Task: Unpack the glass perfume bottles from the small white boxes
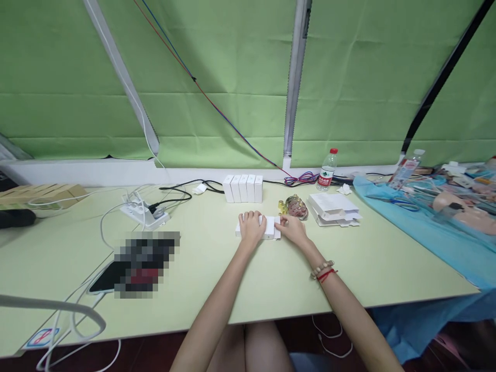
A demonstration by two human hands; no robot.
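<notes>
The work looks part-way along: five white boxes [243,189] stand upright in a tight row near the far edge of the desk [209,268], and judging by their neat shape they seem made up. One more box [268,231] lies on its side at the desk's middle, nearer the far edge than the near one, with a flap [277,228] sticking out at its right end, so this one appears unfinished. The left hand [252,227] is clamped over it, fingers across the top and thumb set apart on the right. The right hand [292,229] is at the flap, thumb and forefinger close together (whether they truly pinch it, I cannot tell). To the right, short of the far edge, a stack of white cartons [333,207] lies pressed flat; these look unmade, so they are probably what is left, though their number is hard to count. Between that stack and the box sits a small heap of shiny pieces [297,206], too small to make out.
</notes>
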